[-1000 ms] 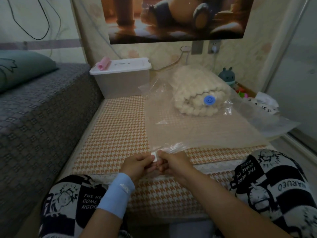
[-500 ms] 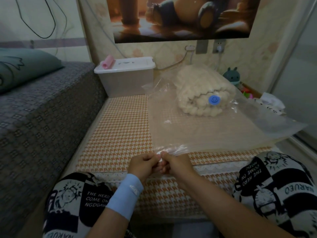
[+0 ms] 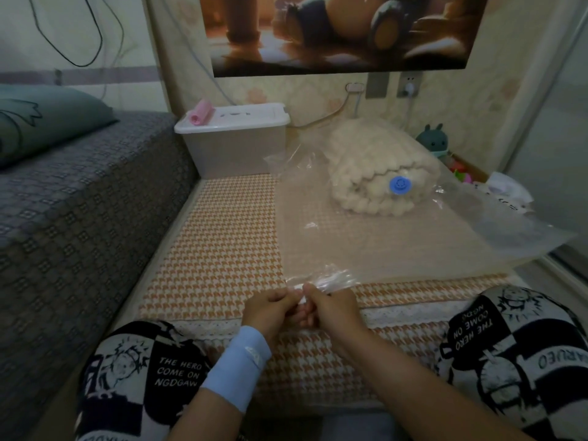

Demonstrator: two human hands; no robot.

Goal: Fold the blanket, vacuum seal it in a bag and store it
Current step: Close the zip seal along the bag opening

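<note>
A cream folded blanket (image 3: 375, 163) lies inside a clear vacuum bag (image 3: 381, 243) at the far end of an orange houndstooth mat (image 3: 216, 249). A blue round valve (image 3: 399, 185) sits on the bag over the blanket. The bag's open end reaches toward me. My left hand (image 3: 270, 310) and my right hand (image 3: 331, 308) meet at the bag's near left corner, both pinching its edge around a small white clip that is mostly hidden by my fingers.
A white lidded storage box (image 3: 234, 138) with a pink roll (image 3: 200, 112) on top stands at the back left of the mat. A grey bed (image 3: 73, 198) rises on the left. A small plush toy (image 3: 432, 141) and clutter lie at the right back.
Both hands stayed pinched together at the bag's near corner. The view shifted slightly, and the small white clip is more hidden by my fingers than a second ago.
</note>
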